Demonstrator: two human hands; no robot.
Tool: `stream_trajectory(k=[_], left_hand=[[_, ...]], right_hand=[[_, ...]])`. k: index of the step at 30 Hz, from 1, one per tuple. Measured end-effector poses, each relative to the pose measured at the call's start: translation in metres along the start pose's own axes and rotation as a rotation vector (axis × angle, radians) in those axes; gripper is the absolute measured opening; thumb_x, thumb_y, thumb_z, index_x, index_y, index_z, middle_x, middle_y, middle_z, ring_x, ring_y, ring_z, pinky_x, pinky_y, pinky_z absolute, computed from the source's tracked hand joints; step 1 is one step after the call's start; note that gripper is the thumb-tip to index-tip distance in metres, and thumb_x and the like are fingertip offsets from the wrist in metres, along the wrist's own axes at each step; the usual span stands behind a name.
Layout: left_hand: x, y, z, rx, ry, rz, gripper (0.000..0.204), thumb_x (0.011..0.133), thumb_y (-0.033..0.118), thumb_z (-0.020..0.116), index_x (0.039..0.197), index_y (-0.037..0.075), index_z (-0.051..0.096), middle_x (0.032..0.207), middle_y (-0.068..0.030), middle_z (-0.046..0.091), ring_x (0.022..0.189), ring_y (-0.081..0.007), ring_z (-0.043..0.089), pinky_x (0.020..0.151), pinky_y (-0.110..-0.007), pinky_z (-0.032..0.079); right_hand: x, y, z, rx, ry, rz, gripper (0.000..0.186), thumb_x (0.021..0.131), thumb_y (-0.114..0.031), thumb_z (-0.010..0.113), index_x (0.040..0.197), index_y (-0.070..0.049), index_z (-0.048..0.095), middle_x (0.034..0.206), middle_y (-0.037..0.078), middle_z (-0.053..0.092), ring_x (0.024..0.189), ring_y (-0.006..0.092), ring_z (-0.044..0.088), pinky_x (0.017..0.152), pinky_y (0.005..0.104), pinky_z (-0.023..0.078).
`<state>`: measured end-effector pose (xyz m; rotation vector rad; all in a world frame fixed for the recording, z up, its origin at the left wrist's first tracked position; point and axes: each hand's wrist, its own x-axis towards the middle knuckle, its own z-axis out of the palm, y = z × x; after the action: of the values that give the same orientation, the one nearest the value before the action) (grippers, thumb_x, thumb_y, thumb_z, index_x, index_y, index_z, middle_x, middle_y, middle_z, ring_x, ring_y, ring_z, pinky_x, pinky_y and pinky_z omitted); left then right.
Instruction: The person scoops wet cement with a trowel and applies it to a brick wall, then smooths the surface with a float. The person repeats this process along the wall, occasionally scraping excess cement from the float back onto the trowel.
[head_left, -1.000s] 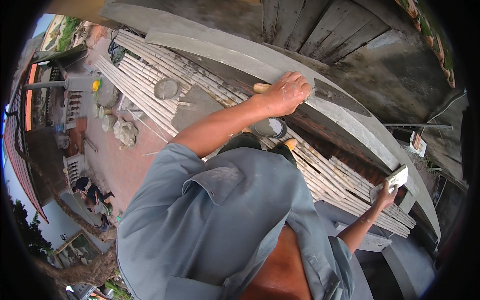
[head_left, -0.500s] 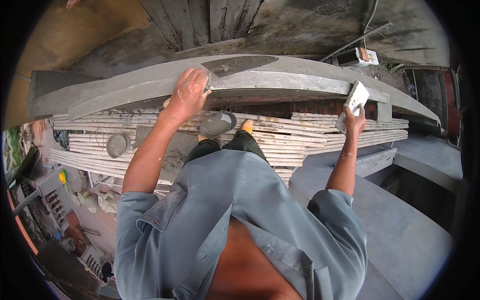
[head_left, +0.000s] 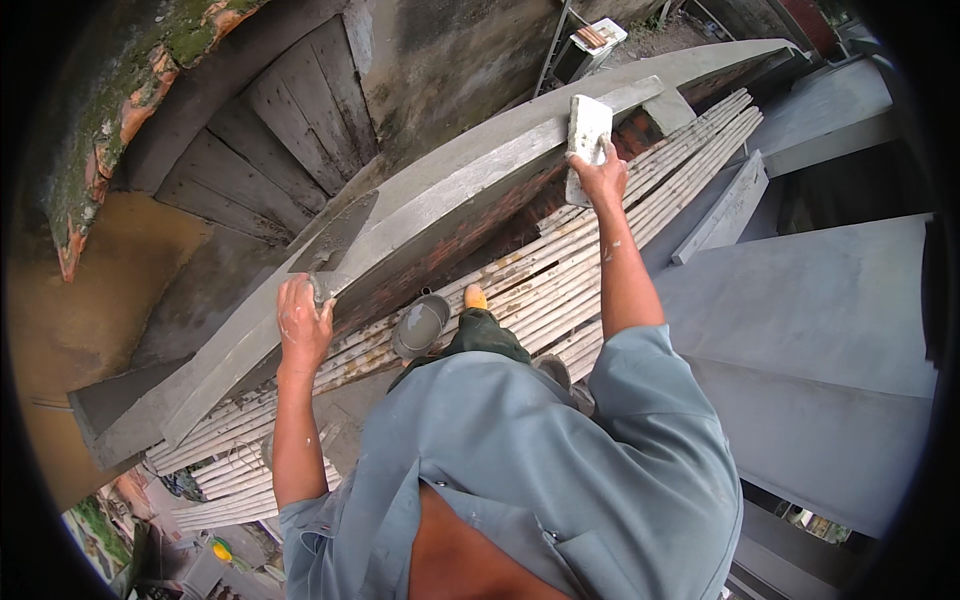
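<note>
My left hand (head_left: 304, 325) is closed over a grey lump (head_left: 322, 290) at the edge of a long curved cement ledge (head_left: 470, 180). I cannot make out what the lump is. Beside that hand, a darker, rough patch (head_left: 340, 238) shows on the ledge's top. My right hand (head_left: 603, 178) grips a whitish rectangular plastering float (head_left: 589, 128), held tilted in front of the ledge near its far right end. Exposed red brick (head_left: 450, 245) runs along the underside of the ledge.
I stand on a bamboo pole scaffold (head_left: 560, 270), with a grey bucket (head_left: 421, 322) by my feet. Another bucket (head_left: 553, 370) is partly hidden by my shirt. Smooth grey slabs (head_left: 790, 310) lie lower on the right. Weathered boards (head_left: 285, 110) are beyond the ledge.
My view has turned, so the ledge now slants from lower left to upper right. Both hands keep their holds; the float now overlaps the ledge's edge in view.
</note>
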<state>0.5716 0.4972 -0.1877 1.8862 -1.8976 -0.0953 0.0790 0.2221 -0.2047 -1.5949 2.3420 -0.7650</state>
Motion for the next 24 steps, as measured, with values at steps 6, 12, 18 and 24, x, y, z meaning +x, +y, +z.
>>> stream_trajectory(k=[6,12,18,24], left_hand=[[0.007,0.014,-0.014,-0.022,-0.056,-0.097,0.043,0.079,0.006,0.083,0.113,-0.01,0.062,0.125,-0.0274,0.063,0.117,-0.046,0.057,0.104,-0.051,0.047],[0.04,0.042,-0.027,-0.018,-0.049,-0.19,0.041,0.087,0.014,0.079,0.113,-0.012,0.062,0.115,-0.0296,0.062,0.113,-0.0486,0.057,0.097,-0.053,0.047],[0.082,0.067,0.013,-0.061,-0.108,-0.255,0.048,0.089,0.023,0.077,0.116,-0.014,0.063,0.115,-0.0326,0.063,0.108,-0.0527,0.061,0.095,-0.053,0.049],[0.092,0.077,0.034,0.015,-0.127,-0.302,0.047,0.085,0.022,0.083,0.111,-0.012,0.065,0.115,-0.0312,0.063,0.112,-0.0511,0.06,0.096,-0.053,0.049]], right_hand=[[-0.022,0.037,0.021,1.17,-0.004,0.306,0.086,0.083,-0.034,0.086,0.156,-0.007,0.048,0.13,0.014,0.068,0.109,0.0244,0.069,0.094,0.0357,0.054],[-0.035,0.074,0.034,1.369,-0.017,0.615,0.08,0.091,-0.041,0.078,0.16,-0.022,0.041,0.122,-0.001,0.064,0.105,0.0179,0.064,0.074,0.0382,0.052],[-0.012,0.04,0.07,1.551,0.143,0.59,0.078,0.093,-0.033,0.076,0.16,-0.015,0.04,0.134,0.005,0.063,0.113,0.0203,0.063,0.087,0.0391,0.053],[0.044,0.009,0.096,1.507,0.278,0.485,0.077,0.096,-0.027,0.074,0.158,0.002,0.04,0.136,0.015,0.062,0.117,0.0212,0.062,0.102,0.0335,0.048]])
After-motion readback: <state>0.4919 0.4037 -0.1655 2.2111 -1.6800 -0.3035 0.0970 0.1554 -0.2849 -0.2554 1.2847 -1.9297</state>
